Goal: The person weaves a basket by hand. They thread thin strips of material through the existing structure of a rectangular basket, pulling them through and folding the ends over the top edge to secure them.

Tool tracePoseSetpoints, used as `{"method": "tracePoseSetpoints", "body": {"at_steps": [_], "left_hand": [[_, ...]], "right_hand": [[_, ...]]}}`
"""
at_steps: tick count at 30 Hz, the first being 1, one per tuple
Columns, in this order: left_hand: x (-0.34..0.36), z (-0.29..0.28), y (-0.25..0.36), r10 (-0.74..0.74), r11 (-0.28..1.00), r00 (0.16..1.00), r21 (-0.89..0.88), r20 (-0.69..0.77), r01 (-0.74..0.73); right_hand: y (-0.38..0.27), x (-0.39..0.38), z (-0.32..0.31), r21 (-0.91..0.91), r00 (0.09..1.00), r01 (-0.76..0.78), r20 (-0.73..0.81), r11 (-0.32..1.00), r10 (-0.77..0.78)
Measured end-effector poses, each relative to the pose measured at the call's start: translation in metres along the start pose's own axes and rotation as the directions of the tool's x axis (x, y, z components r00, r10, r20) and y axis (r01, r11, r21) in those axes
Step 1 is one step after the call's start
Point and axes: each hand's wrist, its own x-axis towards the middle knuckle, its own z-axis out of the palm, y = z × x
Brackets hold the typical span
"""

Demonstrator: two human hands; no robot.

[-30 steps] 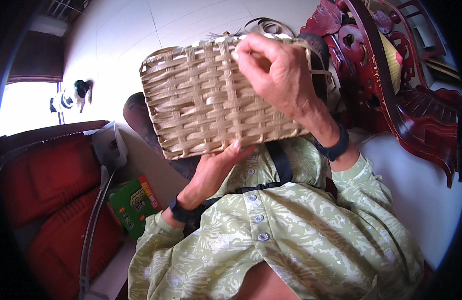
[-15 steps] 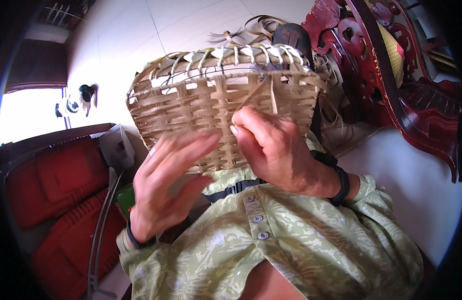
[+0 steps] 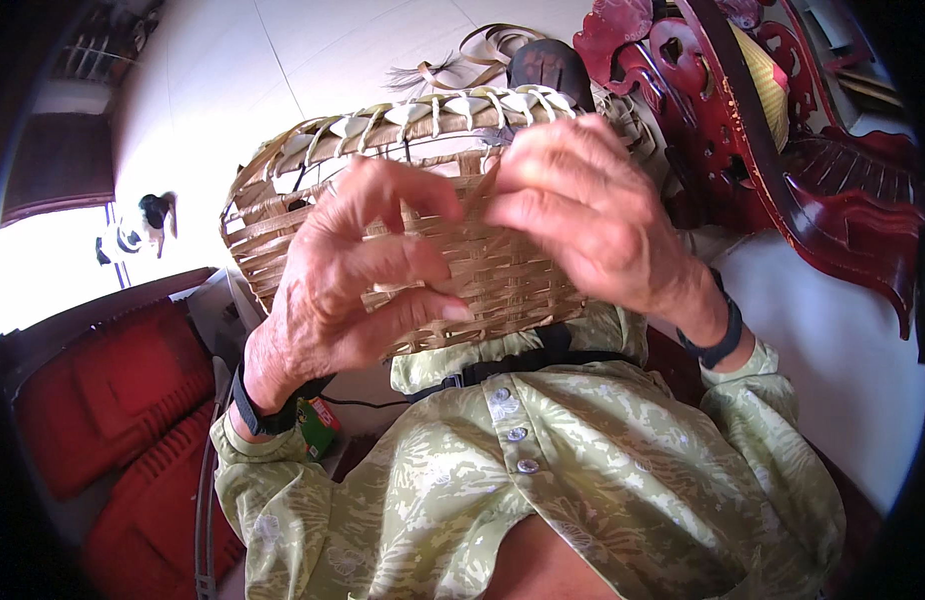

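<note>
A woven basket [image 3: 503,285] of flat tan strips rests against my lap, its rim [image 3: 408,115] laced with pale strips. My right hand [image 3: 603,215] is raised in front of the basket's upper right part, thumb and fingers pinched together on a thin brown strip [image 3: 486,187]. To its left, my left hand [image 3: 348,265] hovers before the weave with fingers curved and apart. The left index fingertip comes close to the strip; whether they touch is unclear. Both hands hide much of the basket's front wall.
Loose strips [image 3: 493,42] lie on the pale floor beyond the basket, beside a dark rounded object [image 3: 550,68]. A carved dark-red wooden chair [image 3: 743,130] stands at right. Red cushions [image 3: 113,390] are at left, and a small green box [image 3: 318,425] sits below my left wrist.
Both hands have risen toward the rim, the right one also shifting right. My left fingers have spread into a curve. The basket appears shifted slightly left.
</note>
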Motion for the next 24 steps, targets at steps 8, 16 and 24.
{"method": "tracePoseSetpoints", "body": {"at_steps": [8, 16, 24], "left_hand": [[-0.007, 0.001, 0.003, -0.153, 0.985, 0.986, 0.098, 0.074, 0.145], [-0.009, -0.014, -0.002, -0.060, 0.994, 0.983, -0.077, 0.173, 0.074], [-0.016, -0.017, 0.028, -0.190, 0.981, 0.971, -0.008, 0.147, 0.194]], "right_hand": [[-0.003, 0.022, 0.009, 0.161, 0.983, -0.150, -0.081, 0.975, 0.165], [-0.036, 0.028, 0.021, 0.125, 0.972, -0.107, -0.194, 0.986, 0.130], [-0.021, 0.012, 0.010, 0.041, 0.962, -0.120, -0.241, 0.992, 0.127]]}}
